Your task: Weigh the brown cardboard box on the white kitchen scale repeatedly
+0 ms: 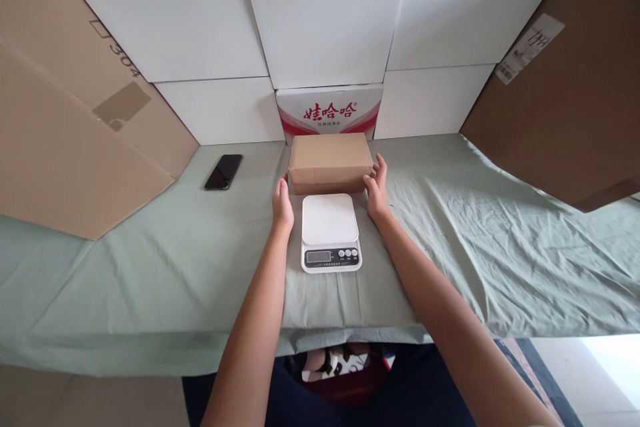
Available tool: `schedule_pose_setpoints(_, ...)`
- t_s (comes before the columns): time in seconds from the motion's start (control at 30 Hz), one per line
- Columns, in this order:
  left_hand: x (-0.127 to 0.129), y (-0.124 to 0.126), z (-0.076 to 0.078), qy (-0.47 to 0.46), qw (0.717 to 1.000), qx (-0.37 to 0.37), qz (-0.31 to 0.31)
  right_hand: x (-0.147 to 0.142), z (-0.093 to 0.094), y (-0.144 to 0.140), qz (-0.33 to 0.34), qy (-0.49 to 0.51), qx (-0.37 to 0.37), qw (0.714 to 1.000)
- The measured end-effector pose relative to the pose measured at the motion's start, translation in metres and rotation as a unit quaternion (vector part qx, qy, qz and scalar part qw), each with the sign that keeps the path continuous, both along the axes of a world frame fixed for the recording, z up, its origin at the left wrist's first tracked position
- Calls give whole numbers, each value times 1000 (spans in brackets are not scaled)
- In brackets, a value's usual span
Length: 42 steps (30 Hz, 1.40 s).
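Note:
A small brown cardboard box (330,160) rests on the green cloth just behind a white kitchen scale (331,229) with a blank display and three buttons. My left hand (283,203) lies at the box's near left corner, fingers together, touching or almost touching it. My right hand (377,190) presses against the box's right end, fingers spread along its side. Both forearms reach in on either side of the scale.
A black phone (223,171) lies on the cloth to the left. A red-and-white printed carton (330,112) stands behind the box. White cartons (325,20) wall the back; large brown cardboard sheets lean at left (75,120) and right (565,100). The table's cloth edge (150,347) hangs near me.

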<state>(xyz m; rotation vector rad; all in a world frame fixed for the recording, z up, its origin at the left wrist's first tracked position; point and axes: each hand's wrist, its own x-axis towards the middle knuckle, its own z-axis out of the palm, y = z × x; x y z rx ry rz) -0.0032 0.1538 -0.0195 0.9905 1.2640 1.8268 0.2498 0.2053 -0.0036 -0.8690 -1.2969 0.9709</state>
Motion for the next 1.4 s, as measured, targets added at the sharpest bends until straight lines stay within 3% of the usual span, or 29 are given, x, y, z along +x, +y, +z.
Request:
schedule_pose_setpoints(0.1, -2, -4, 6, -24, 999, -28, 27, 4, -5, -1, 13, 22, -21, 999)
schedule_pose_setpoints(0.23, -1, -6, 13, -36, 999, -35, 11, 4, -4, -3, 19, 7, -22, 1000)
schedule_pose_setpoints(0.67, 6, -2, 8, -20, 999, -9, -30, -2, 10, -13, 48, -42, 36, 997)
schedule_pose_setpoints(0.8, 5, -9, 14, 15, 999, 25, -21, -4, 15, -18, 41, -42, 71, 996)
schedule_pose_setpoints(0.93, 6, -33, 29, 76, 994, 76, -14, -3, 22, -32, 25, -62, 127, 990)
schedule_pose_setpoints(1.07, 10, -72, 37, 93, 990, 106, -7, 3, 30, -59, 12, -80, 156, 984)
schedule_pose_setpoints(1.27, 17, -131, 19, 70, 994, 85, -17, 19, 20, -101, 15, -79, 127, 989)
schedule_pose_setpoints(1.4, 19, -150, 9, 61, 997, 50, -15, 28, 8, -119, 22, -78, 93, 992)
